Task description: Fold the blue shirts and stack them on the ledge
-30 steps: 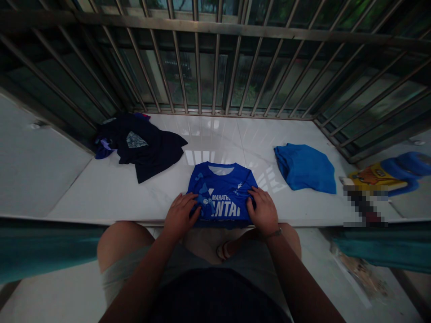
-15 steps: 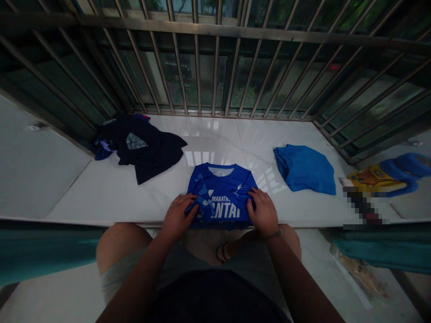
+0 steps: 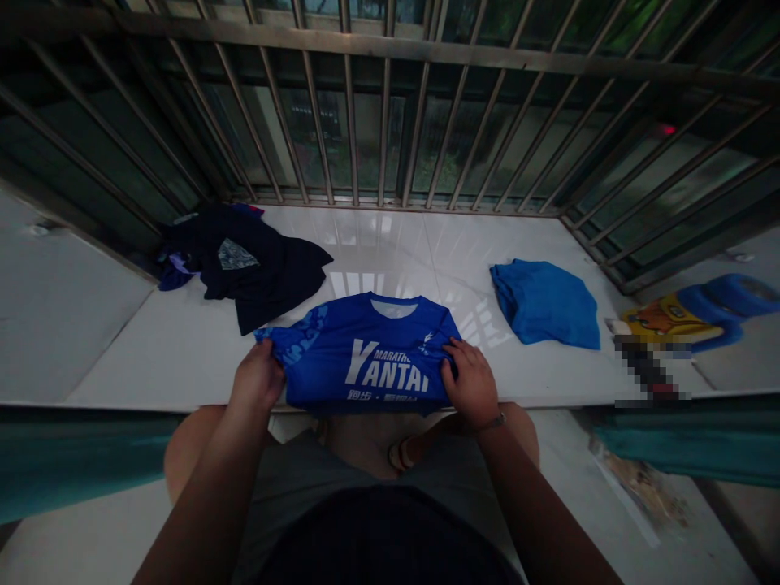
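Note:
A blue T-shirt (image 3: 378, 357) with white "Yantai" lettering lies front up on the white ledge, its lower part at the ledge's front edge. Its left sleeve is stretched out sideways, and my left hand (image 3: 259, 374) is closed on the end of that sleeve. At the other side of the shirt, my right hand (image 3: 472, 382) grips the fabric by the right sleeve, thumb and fingers bunching it. The sleeve on that side is partly hidden under my fingers.
Dark navy clothes (image 3: 262, 264) lie heaped at the left of the white ledge (image 3: 390, 236). A folded lighter-blue garment (image 3: 548, 305) rests at the right, near a yellow and blue container (image 3: 682, 313). Metal window bars (image 3: 390, 130) rise along the back edge.
My left hand has moved left, drawing out the shirt's left sleeve, which was folded inward before. More of the lettering shows. My right hand stays at the other side.

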A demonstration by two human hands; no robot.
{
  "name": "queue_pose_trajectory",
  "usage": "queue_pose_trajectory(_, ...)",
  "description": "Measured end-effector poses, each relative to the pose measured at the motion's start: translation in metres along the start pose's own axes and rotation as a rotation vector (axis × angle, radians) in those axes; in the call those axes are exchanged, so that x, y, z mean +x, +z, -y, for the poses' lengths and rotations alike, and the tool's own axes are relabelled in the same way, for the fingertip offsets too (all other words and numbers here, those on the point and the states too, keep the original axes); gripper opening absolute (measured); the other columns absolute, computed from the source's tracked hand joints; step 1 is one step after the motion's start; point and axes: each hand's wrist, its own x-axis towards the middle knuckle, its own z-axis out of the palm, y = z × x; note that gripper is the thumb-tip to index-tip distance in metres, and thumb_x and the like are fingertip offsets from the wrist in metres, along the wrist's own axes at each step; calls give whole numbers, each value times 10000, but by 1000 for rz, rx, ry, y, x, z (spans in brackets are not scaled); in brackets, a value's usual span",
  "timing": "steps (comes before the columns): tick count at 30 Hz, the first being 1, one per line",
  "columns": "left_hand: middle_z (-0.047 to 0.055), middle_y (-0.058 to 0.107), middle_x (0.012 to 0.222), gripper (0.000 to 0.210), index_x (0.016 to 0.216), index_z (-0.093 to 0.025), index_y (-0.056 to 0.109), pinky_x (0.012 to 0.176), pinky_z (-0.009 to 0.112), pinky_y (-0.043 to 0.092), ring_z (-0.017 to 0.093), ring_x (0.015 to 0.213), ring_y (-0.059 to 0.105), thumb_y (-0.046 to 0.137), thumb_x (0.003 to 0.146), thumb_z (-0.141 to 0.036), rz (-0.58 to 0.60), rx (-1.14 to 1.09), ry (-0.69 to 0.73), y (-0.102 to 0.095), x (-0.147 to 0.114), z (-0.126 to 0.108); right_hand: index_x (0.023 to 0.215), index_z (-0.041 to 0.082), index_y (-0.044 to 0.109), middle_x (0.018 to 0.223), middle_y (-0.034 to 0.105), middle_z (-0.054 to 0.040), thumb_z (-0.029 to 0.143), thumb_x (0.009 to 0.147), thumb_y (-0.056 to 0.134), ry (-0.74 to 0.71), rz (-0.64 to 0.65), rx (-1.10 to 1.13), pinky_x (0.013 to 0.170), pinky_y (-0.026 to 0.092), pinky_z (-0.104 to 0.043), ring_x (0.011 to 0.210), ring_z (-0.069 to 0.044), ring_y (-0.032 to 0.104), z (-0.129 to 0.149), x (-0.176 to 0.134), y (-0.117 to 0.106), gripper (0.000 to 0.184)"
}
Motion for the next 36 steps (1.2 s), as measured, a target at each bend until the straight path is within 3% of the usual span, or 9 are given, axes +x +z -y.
queue_pose_trajectory(2,46,773,1056,273,1164,-216,652,1015,401,646,233,1019,782,797,938,-262,-59,170,126,-5,-7,-1,1362,190,795,1484,771,-172,312,1108,587,3,4,-8,1259,512,-602,1400,-368,694,0,0,0,351)
queue_pose_trajectory(5,171,717,1444,376,1315,-201,642,1275,546,507,326,1422,675,755,964,-277,-45,724,626,-7,-25,1,1353,179,789,1465,776,-176,312,1110,584,-8,-2,-20,1254,519,-585,1389,-363,700,0,1,0,344)
queue_pose_trajectory(8,214,654,1625,320,1348,-185,706,1362,595,417,354,1571,583,562,1100,-327,355,1216,1010,0,-45,16,1333,178,785,1450,778,-179,324,1116,583,-25,-9,-22,1231,536,-581,1364,-364,709,0,2,0,330)
queue_pose_trajectory(11,169,606,1729,432,1491,-213,716,1360,606,426,354,1607,572,529,1131,-363,646,1530,984,12,-59,39,1323,176,783,1444,774,-191,408,1125,615,-29,-6,-23,1204,551,-593,1347,-382,709,-1,3,-1,348)
queue_pose_trajectory(17,106,381,1876,616,1742,-253,552,1409,639,330,356,1739,387,519,1148,-414,570,1783,914,22,-70,56,1349,198,779,1478,762,-184,447,1114,637,-18,19,-16,1218,540,-606,1370,-387,698,-4,2,0,370)
queue_pose_trajectory(21,135,404,1866,624,1740,-231,556,1395,681,325,398,1726,401,482,1157,-442,413,1786,830,9,-61,42,1354,197,779,1476,764,-181,404,1115,613,-13,8,-12,1226,531,-596,1369,-376,698,-4,2,0,357)
queue_pose_trajectory(30,326,541,1722,695,1577,-135,652,1237,806,429,556,1551,530,548,1072,-603,-26,1598,699,-53,-21,-10,1339,199,781,1460,767,-173,339,1104,601,-11,-5,-7,1215,531,-582,1356,-367,698,1,4,-2,327)
queue_pose_trajectory(33,356,641,1549,753,1431,-110,709,1163,789,492,566,1422,596,599,1000,-717,-122,1650,610,-57,-17,-19,1349,203,782,1465,765,-172,338,1107,589,-8,-4,7,1220,525,-585,1364,-366,692,2,4,-2,337)
queue_pose_trajectory(36,305,736,1207,540,1089,-144,766,1106,715,548,516,1225,687,599,987,-646,-88,1668,610,-53,-13,-20,1341,197,782,1459,767,-173,332,1109,583,-7,-4,-2,1221,528,-577,1359,-364,696,2,3,-2,334)
